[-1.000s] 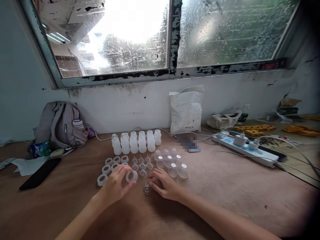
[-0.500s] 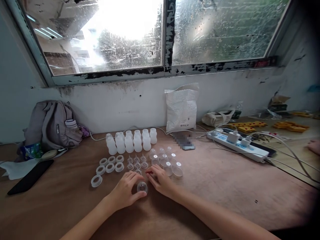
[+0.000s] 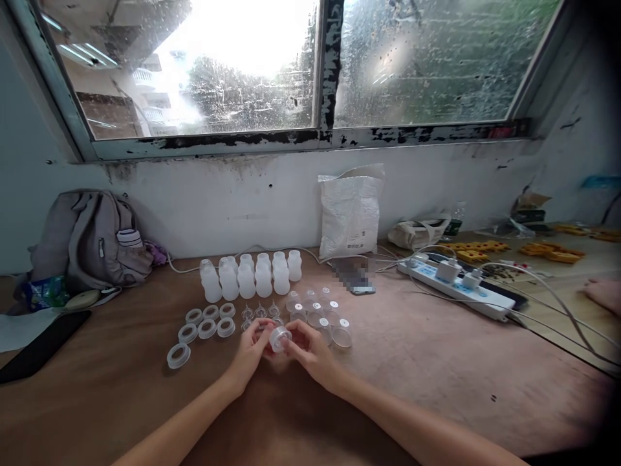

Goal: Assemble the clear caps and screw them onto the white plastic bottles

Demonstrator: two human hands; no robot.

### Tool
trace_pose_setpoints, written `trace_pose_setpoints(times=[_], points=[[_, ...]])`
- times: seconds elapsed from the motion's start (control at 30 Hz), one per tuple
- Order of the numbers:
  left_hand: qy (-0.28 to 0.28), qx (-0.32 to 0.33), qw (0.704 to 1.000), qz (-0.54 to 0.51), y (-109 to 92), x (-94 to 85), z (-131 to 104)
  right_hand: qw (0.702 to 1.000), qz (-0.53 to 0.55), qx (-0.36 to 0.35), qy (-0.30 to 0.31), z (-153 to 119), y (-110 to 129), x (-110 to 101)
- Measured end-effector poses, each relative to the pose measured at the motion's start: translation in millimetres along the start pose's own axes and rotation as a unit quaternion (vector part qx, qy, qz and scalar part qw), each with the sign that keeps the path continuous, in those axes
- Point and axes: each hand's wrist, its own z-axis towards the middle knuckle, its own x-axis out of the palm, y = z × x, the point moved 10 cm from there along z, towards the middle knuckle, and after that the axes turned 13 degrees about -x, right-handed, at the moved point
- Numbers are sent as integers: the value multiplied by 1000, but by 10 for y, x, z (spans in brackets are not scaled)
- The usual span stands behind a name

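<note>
In the head view, a translucent round bottle top (image 3: 279, 339) is raised between my two hands, its ring-like face towards me. My left hand (image 3: 254, 347) grips its left side with fingers and thumb. On the right edge, my right hand (image 3: 310, 350) pinches it. Just beyond my fingers stand several clear bottle nipples (image 3: 261, 312), partly hidden by the hands. To the left lie several translucent collar rings (image 3: 207, 329). Several clear domed caps (image 3: 341, 336) are grouped behind my right hand. Frosted baby bottles (image 3: 263, 277) stand in a row further back.
A white padded bag (image 3: 350, 217) leans against the wall, with a phone (image 3: 361, 288) before it. On the right lie a power strip (image 3: 466, 290) with cables and yellow parts (image 3: 550, 252). Left are a grey backpack (image 3: 92, 239) and a black flat case (image 3: 43, 346). Another person's hand (image 3: 604, 294) shows far right.
The bottle top has gone from the table, beside my left hand's curved fingers, up into both hands. My hands have come together, and the view has shifted slightly.
</note>
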Motion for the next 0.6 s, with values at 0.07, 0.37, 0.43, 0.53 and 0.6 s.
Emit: trace_pose_setpoints(times=[0.07,0.37,0.43,0.53,0.6], points=[[-17,-5,1000,-3,75,-44,13,999,35,38,-13,-12,-147,5],[-46,103,969,221,-101,-33,-188,993,91,77,0,-25,-184,139],[-54,100,966,231,-99,-25,-191,993,88,75,5,-26,-145,153],[-63,100,964,237,-98,-21,-189,995,73,68,8,-23,-116,144],[-63,101,964,237,-100,-19,-191,996,65,63,7,-21,-119,131]])
